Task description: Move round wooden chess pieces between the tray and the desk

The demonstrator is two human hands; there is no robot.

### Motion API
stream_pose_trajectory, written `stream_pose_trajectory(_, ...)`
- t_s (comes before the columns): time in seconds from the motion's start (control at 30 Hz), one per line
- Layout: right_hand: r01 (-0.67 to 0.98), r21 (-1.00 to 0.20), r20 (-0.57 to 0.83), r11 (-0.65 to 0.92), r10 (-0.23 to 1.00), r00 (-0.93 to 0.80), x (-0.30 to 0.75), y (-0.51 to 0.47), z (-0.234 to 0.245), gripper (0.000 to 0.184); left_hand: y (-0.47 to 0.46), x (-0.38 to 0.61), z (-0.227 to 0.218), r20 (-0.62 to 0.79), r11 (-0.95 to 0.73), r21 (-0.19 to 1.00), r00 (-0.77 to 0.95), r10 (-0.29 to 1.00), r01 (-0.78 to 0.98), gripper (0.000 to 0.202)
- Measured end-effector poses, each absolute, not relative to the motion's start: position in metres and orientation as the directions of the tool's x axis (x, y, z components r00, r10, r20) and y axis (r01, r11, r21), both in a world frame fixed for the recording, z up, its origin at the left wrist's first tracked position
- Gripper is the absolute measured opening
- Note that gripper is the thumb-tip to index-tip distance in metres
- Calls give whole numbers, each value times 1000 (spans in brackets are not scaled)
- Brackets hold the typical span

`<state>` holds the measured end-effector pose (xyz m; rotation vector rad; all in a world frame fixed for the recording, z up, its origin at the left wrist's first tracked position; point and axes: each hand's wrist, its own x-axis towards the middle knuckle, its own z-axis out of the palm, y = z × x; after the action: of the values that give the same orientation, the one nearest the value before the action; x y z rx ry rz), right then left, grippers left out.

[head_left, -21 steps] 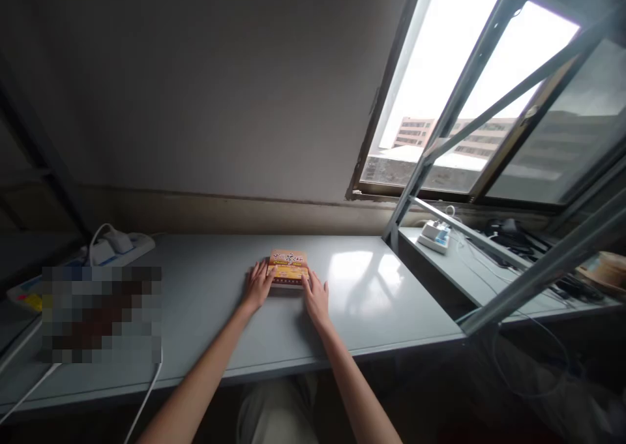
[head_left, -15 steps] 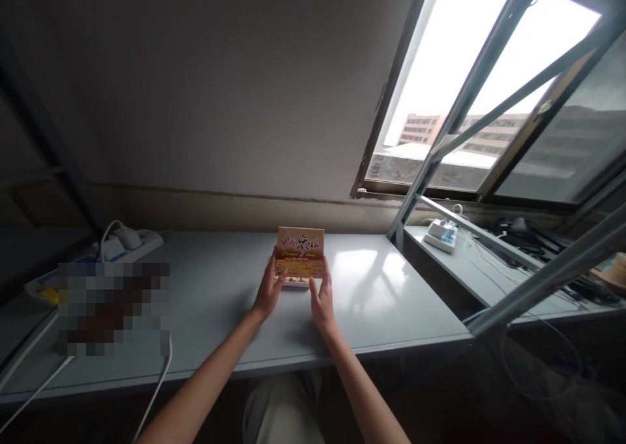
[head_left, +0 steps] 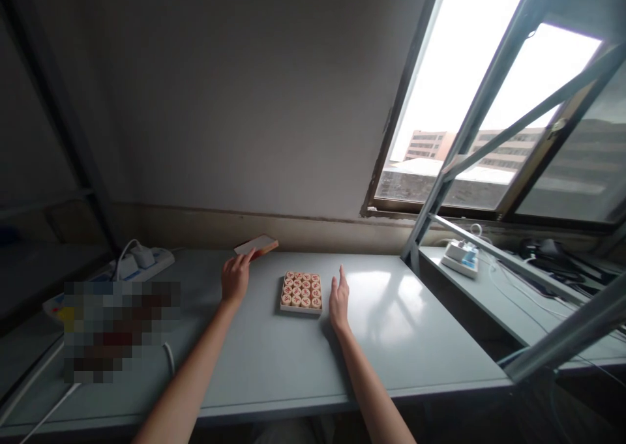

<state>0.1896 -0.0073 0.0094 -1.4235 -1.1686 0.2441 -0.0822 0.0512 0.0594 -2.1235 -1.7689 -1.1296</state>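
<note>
A shallow white box [head_left: 300, 310] on the table holds several round Chinese chess pieces [head_left: 302, 287] in rows, their red characters facing up. To its left, my left hand [head_left: 235, 278] grips the box lid [head_left: 265, 249] by its near edge. The lid is raised and tilted near the back of the table, its pale inside partly showing. My right hand [head_left: 339, 298] is just right of the box, fingers stretched out, holding nothing. It appears apart from the box.
The grey table [head_left: 274, 372] backs onto a wall. Power strips [head_left: 156, 261] with plugs and cables, and a blurred-out patch, lie at the left. On the right stand a slanting metal frame [head_left: 460, 141] and another table with a power strip [head_left: 460, 259] and cables.
The lid has come off the box and moved left in my left hand, uncovering the pieces. My right hand has let go and shifted right.
</note>
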Motion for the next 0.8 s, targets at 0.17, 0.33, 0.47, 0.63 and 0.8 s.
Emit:
stream_pose_trajectory(0.17,511,-832,458,217,789,410,187,-5,1,62,49,-81,27,424,3,299,-136,896,954,26)
stream_pose_trajectory(0.33,431,-895,344,118,796,498,188,0,0,61,30,-48,39,550,-25,346,-181,815,938,29)
stream_pose_trajectory(0.47,518,-854,253,-45,834,490,191,9,7,57,23,-32,49,621,-187,394,-111,776,900,26)
stream_pose_trajectory(0.63,671,-741,284,40,923,259,195,23,14,43,48,-18,34,434,-461,603,218,874,651,26)
stream_pose_trajectory(0.8,630,-741,331,231,943,43,203,33,5,43,70,-13,8,339,-385,743,188,922,548,31)
